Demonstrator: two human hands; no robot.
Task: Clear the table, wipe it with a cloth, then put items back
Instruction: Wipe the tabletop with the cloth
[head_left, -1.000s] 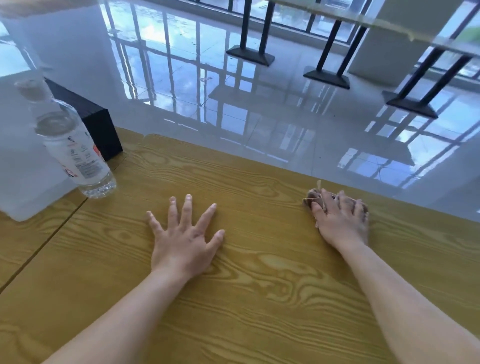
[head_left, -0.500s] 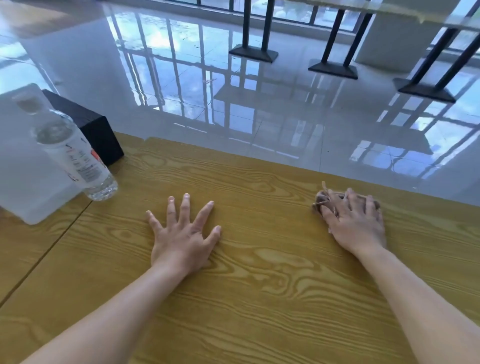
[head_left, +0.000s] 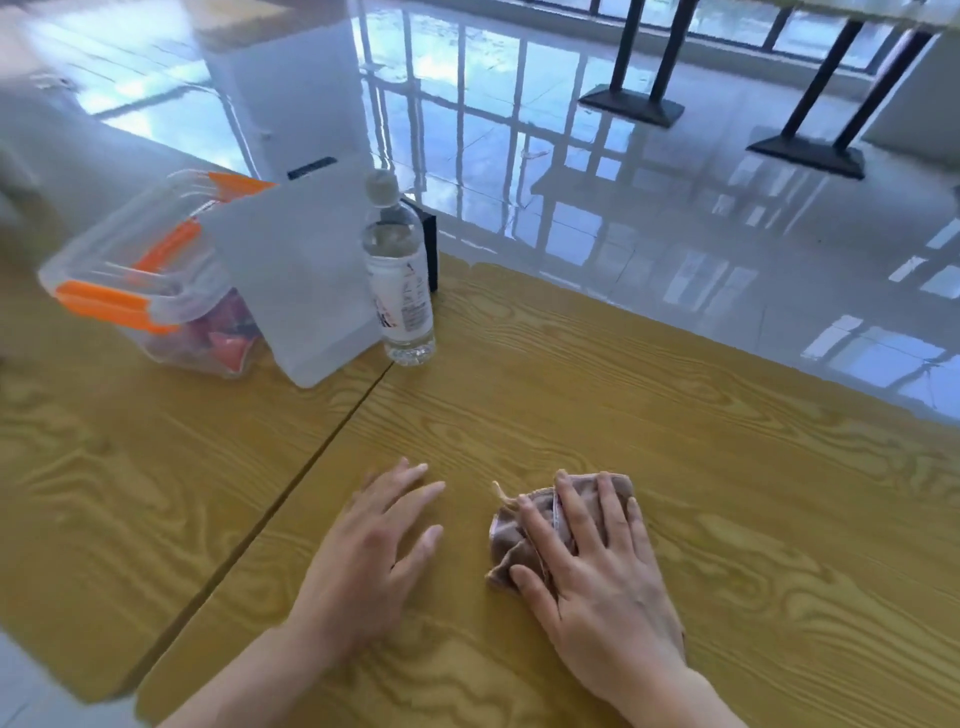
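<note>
My right hand (head_left: 597, 577) presses flat on a crumpled brown cloth (head_left: 511, 545) on the yellow wood-grain table (head_left: 675, 441), fingers spread over it. Just left of the cloth, my left hand (head_left: 374, 545) rests palm down on the table, fingers apart and holding nothing. At the back left stand a clear water bottle (head_left: 397, 275), a translucent white sheet (head_left: 301, 280) leaning upright, a clear plastic box with orange clips (head_left: 140, 280) and, behind the bottle, a black box (head_left: 428, 228).
A seam (head_left: 291, 483) runs diagonally between two joined table tops. The table's far edge drops to a glossy tiled floor (head_left: 623, 208). Black table legs with flat bases (head_left: 631, 104) stand on the floor farther back.
My right hand has dragged the cloth toward me and to the left, close to my left hand. The view has swung left, bringing the plastic box into sight.
</note>
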